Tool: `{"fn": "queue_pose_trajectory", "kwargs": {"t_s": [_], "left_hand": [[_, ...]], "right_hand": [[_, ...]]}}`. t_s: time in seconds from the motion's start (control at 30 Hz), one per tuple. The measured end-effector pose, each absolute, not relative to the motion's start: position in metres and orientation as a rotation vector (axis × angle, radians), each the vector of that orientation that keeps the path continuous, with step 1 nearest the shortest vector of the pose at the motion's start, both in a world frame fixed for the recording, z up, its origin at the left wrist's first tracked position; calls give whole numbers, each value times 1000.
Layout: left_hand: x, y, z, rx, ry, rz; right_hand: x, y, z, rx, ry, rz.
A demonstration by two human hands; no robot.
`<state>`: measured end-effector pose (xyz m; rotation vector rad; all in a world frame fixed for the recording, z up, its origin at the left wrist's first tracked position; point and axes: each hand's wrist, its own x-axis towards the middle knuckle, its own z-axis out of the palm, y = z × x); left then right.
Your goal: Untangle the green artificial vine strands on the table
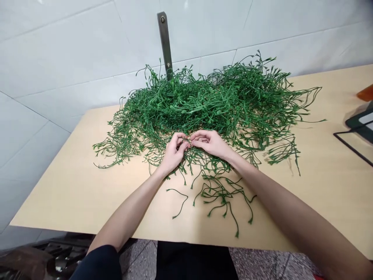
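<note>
A wide heap of green artificial stems lies across the back of the table. At its front edge, my left hand is closed, its thumb and fingers pinching thin green stems. Just to its right, my right hand is closed too, its fingertips pinched on the same stems and almost touching the left fingertips. Nearer to me lies a small loose group of stems, with one single stem apart on its left.
The tan table stands against a tiled wall. A metal bracket rises behind the heap. At the right edge are a dark object with a thin black frame and an orange item.
</note>
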<state>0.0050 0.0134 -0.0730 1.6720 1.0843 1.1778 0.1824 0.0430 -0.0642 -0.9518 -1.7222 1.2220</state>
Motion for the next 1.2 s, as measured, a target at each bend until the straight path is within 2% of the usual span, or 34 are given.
{"fn": "queue_pose_trajectory", "kwargs": {"t_s": [0.17,0.6,0.93,1.2], "left_hand": [[6,12,-72,1559,1097,1130],[3,13,-66,1450,1059,1139],[5,7,-69,1608,1115,1208],[5,3,-72,2164,1127,1449]], "right_hand": [[181,35,-63,-982,-1785,1135],[186,34,-61,-912,-1658,1259],[188,34,-60,-926,-1744,1208],[186,37,-68,-965,-1788,1127]]}}
